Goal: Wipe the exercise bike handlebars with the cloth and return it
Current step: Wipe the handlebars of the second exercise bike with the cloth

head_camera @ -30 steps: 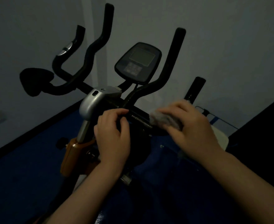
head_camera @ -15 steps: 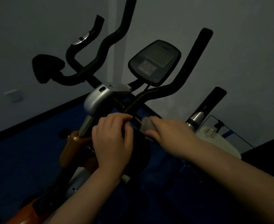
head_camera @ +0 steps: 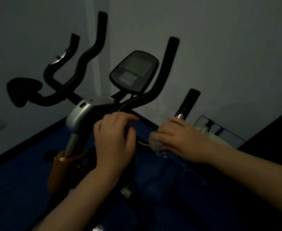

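On the near right handlebar (head_camera: 146, 125), my right hand (head_camera: 181, 139) is gripping the soft, light cloth (head_camera: 156, 145), bunched around the rigid tube; my left hand (head_camera: 113, 140) is curling loosely, apparently holding nothing.

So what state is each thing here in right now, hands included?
Pale crumpled cloth: held against the handlebar.
Right hand: grips the cloth.
Left hand: fingers curled over the bike's middle; grip unclear.
Black foam handlebars: upright, mostly uncovered.
Dark oval console screen: blank, unlit.
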